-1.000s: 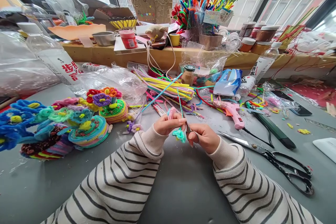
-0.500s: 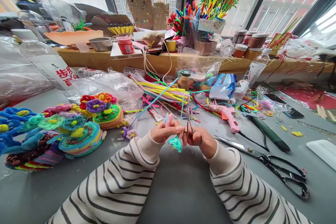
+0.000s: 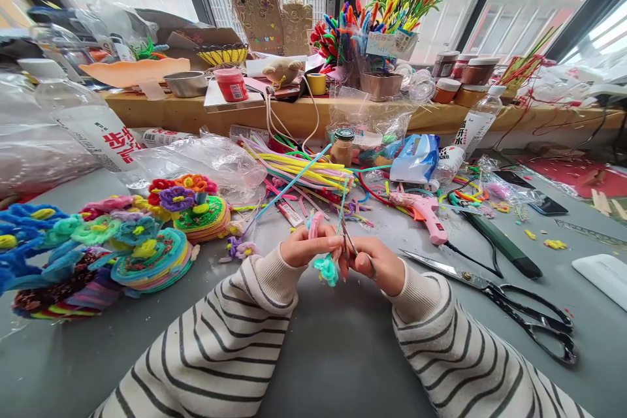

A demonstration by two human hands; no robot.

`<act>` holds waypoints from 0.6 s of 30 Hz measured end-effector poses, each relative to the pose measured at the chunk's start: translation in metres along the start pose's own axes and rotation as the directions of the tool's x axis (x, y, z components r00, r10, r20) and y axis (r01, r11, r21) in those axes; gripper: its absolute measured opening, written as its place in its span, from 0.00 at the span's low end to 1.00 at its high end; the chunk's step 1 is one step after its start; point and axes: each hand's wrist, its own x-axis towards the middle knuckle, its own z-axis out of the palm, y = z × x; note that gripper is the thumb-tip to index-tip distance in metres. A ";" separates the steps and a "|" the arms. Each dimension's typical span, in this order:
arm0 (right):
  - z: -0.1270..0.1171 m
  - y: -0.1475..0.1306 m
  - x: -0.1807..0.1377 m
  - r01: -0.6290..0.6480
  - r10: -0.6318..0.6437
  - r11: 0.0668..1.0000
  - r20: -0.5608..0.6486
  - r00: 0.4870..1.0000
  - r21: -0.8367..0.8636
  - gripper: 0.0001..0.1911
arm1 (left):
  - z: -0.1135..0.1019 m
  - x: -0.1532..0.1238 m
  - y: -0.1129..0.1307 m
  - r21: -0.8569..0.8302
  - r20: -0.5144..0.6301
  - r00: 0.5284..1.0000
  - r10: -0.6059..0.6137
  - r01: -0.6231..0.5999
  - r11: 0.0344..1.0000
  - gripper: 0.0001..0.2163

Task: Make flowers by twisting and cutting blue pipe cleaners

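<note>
We work over a broad, matt grey tabletop [image 3: 337, 366] filling the lower frame. At far left stand clustered multicoloured fuzzy craft flowers [image 3: 138, 230]. Right of centre lie large steel shears with black looped handles [image 3: 484, 283]; above them is a pink plastic glue gun [image 3: 430, 217].

Both hands meet at frame centre. The right hand [image 3: 378, 260] is curled around the handles of small metal scissors [image 3: 345, 241], blades pointing up. The left hand [image 3: 306, 247] is narrowed to a pinch, with a small turquoise fuzzy flower [image 3: 326, 270] hanging just below its fingertips. A rounded pink fuzzy piece [image 3: 315, 222] shows above the same hand; we cannot tell how it is held. From the pinch rises a thin turquoise strand [image 3: 342, 208]; we cannot tell whether the blades touch it.

Handling: we judge the flower very light, soft and non-slip, its core bendable — a hard squeeze would likely flatten the petals. We recommend holding it where the petals gather — not by the loops. The strand should flex readily; we would support it close to the blades, fingertips clear of the edges.
</note>
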 end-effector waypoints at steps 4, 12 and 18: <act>-0.002 0.001 0.002 0.002 -0.002 1.000 -0.034 0.999 0.004 0.31 | -0.001 0.001 -0.001 0.017 0.010 1.000 0.006 -0.006 1.000 0.09; -0.003 0.002 0.001 0.005 -0.002 0.997 -0.039 0.999 0.077 0.29 | 0.000 0.001 -0.003 0.045 0.043 0.999 0.017 -0.019 0.999 0.09; -0.003 0.002 0.002 -0.001 0.007 0.992 -0.048 0.999 0.123 0.27 | -0.001 0.002 -0.006 0.062 0.034 0.999 0.015 -0.017 0.998 0.09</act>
